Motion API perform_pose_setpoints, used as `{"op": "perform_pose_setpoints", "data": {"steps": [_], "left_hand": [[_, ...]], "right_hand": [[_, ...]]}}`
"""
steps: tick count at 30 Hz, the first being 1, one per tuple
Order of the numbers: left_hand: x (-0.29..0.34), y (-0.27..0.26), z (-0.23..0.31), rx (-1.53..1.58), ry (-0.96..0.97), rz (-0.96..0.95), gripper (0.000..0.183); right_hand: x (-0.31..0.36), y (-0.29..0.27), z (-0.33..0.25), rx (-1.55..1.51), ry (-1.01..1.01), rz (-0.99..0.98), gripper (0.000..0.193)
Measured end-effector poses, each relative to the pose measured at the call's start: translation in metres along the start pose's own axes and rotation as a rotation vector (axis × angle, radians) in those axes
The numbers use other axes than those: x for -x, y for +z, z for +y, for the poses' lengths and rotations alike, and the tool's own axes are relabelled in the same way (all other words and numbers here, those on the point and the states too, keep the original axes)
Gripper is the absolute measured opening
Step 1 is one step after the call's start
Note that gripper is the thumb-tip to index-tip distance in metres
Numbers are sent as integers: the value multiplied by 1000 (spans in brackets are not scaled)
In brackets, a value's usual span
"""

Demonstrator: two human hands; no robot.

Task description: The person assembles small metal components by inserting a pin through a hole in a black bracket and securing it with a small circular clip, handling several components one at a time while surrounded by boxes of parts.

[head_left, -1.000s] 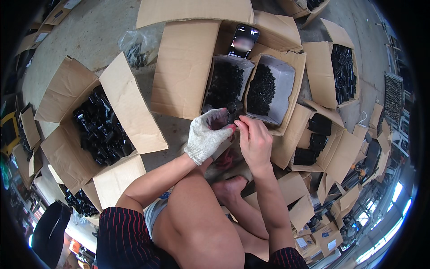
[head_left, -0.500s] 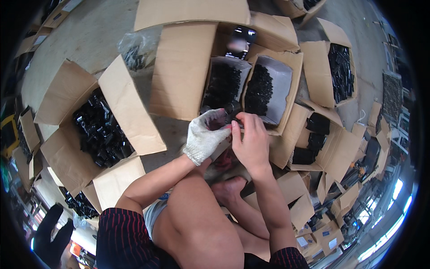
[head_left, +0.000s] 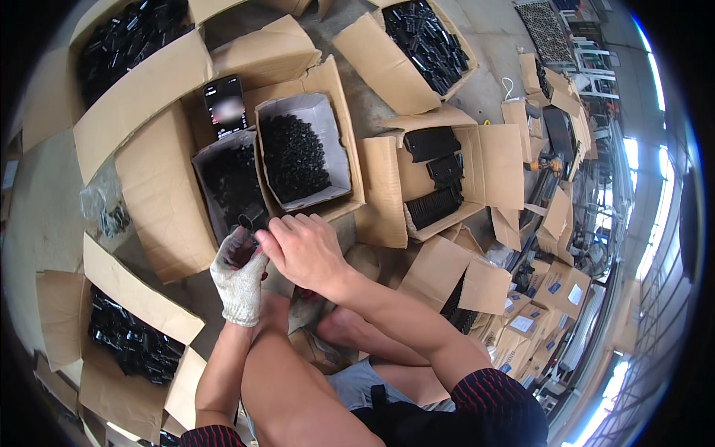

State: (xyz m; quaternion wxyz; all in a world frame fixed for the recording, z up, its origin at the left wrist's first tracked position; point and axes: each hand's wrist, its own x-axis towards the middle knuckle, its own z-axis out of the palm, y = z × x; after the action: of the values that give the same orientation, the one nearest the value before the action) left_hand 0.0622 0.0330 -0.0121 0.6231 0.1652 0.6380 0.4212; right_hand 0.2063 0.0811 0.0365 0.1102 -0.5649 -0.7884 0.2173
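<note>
My left hand (head_left: 238, 279), in a white knit glove with dark stains, is closed around a small black tube-like part (head_left: 254, 217). The part's round end shows above the fingers. My bare right hand (head_left: 309, 249) meets it from the right, thumb and fingertips pinched at the part; what exactly lies between those fingertips is hidden. Just beyond the hands, two grey-lined bins stand side by side in a cardboard box (head_left: 160, 197). The left bin (head_left: 211, 200) and the right bin (head_left: 341, 134) hold heaps of small black pieces. A smartphone (head_left: 225, 108) leans behind the left bin.
An open carton (head_left: 500, 167) with stacked black parts stands to the right. Other cartons of glossy black pieces (head_left: 424, 43) lie at far right, far left and near left. A clear plastic bag (head_left: 103, 205) rests on the floor at left. Closed boxes (head_left: 555, 287) are piled at right.
The view has swung to the right, so the boxes appear further left and turned. Both hands stay together at the black part, with the right hand now lying more sideways across it.
</note>
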Motion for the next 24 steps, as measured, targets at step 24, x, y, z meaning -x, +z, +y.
{"op": "perform_pose_setpoints", "data": {"steps": [24], "left_hand": [[93, -151, 26, 718, 318, 355, 59]], "right_hand": [[34, -35, 312, 277, 949, 432, 35]]}}
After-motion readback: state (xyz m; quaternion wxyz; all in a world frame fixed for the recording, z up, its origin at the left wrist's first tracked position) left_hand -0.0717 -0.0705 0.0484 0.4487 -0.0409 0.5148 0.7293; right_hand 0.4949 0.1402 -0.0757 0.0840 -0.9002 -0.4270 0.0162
